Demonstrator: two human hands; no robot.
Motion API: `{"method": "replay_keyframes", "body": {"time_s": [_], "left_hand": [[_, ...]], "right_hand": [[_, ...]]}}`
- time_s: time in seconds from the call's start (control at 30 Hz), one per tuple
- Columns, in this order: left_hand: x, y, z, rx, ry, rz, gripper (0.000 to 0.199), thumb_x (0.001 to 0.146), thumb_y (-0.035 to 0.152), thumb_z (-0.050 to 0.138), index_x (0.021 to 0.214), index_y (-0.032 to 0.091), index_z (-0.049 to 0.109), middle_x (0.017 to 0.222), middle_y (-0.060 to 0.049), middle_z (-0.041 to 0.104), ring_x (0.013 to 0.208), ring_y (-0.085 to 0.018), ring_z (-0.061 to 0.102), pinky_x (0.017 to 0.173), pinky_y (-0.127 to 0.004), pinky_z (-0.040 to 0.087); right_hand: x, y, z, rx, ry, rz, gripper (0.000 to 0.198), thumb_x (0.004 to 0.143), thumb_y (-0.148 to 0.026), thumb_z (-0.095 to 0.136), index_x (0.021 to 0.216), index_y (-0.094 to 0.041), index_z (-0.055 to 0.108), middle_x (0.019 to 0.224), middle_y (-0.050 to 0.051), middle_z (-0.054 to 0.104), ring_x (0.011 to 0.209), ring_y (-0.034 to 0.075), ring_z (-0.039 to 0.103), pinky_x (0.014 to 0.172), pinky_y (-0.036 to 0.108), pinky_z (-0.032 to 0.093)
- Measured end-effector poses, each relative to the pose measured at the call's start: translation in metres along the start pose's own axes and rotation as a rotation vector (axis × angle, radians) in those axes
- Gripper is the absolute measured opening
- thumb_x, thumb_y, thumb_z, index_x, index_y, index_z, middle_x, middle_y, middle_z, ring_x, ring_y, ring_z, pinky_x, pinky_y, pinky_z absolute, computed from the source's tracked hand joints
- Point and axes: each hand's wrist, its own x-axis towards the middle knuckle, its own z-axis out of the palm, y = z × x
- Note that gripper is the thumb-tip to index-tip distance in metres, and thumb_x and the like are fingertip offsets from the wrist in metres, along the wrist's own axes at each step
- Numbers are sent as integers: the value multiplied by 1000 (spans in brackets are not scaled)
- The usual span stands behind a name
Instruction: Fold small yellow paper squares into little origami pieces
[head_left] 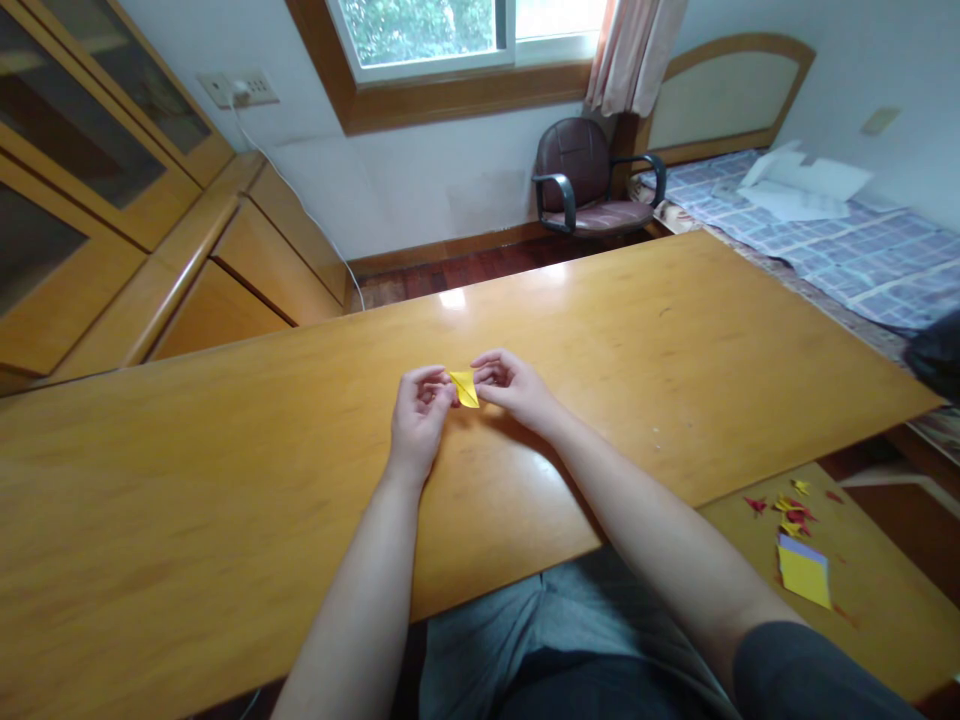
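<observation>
Cabinet [112,215]: far L, wood w/ glass panes.
L hand [417,415]: thumb & fingers pinching yellow paper [466,389] at its L edge, partly hiding it.
Yellow paper: creased, over table [225,480], betw. 2 hands.
R hand [517,390]: fingers part-curled, tips at paper's R edge; grip or touch, can't tell.
Chair [574,160]: beyond table.
Side surface [892,620]: sheets [805,575], red/yellow folded pcs [798,517].

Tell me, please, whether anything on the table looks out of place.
Only a few tiny pale specks, scattered on the table to the right of the right forearm; they look like stray litter, though too small to identify.
</observation>
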Motion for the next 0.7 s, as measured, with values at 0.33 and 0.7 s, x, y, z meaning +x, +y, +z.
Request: {"method": "replay_keyframes", "body": {"time_s": [0.33, 0.7], "left_hand": [[2, -9, -6, 184, -33, -58, 22, 84, 37, 71, 98, 21, 70, 84, -1, 66, 73, -14, 62, 68, -24, 50], [0, -6, -2, 223, 14, -18, 18, 84, 34, 71, 94, 20, 66, 91, -2, 68, 68, -13, 70, 65, -24, 56]], "right_hand": [[-2, -1, -3, -115, -22, 16, 29, 72, -28, 75, 94, -17, 60, 83, 0, 67, 79, 14, 63, 77, 28, 49], [-6, 1, 1, -267, -63, 115, 34, 76, -47, 74, 86, -16, 65, 72, 1, 66, 63, 13, 60, 58, 24, 46]]}}
